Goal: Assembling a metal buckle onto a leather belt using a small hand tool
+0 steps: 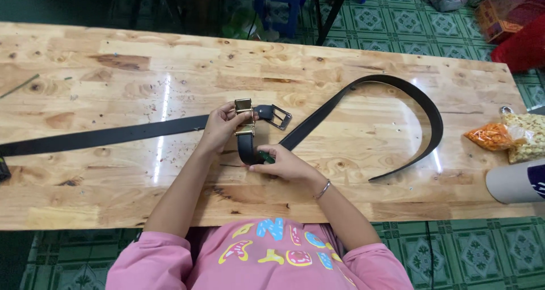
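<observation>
A black belt (363,105) lies across the wooden bench (142,188), its worked end in the middle of the frame. The left hand (220,126) pinches that end just beside a gold-coloured buckle clasp (244,115), fingers closed over the strap where it folds. The right hand (284,162) is closed around a small green-handled tool (265,156), its tip pressed to the folded strap just below the clasp. A silver rectangular buckle (279,117) lies touching the belt to the right of the clasp.

The strap looks like flexible leather or imitation leather: light, limp along its length, stiff enough across its width to hold a curve on edge. It should grip well near the metal fitting, where the fold makes it thicker and firmer; held far from there it would likely flop.

From the hands, one stretch runs left along the bench to the frame's left edge, its long axis roughly level. The other runs up and right, loops round in a wide curve at the right of the frame, and ends pointing down-left near the bench's front edge.

At the right edge sit snack bags (514,135) and a white cylinder (516,182), well apart from the hands.
</observation>
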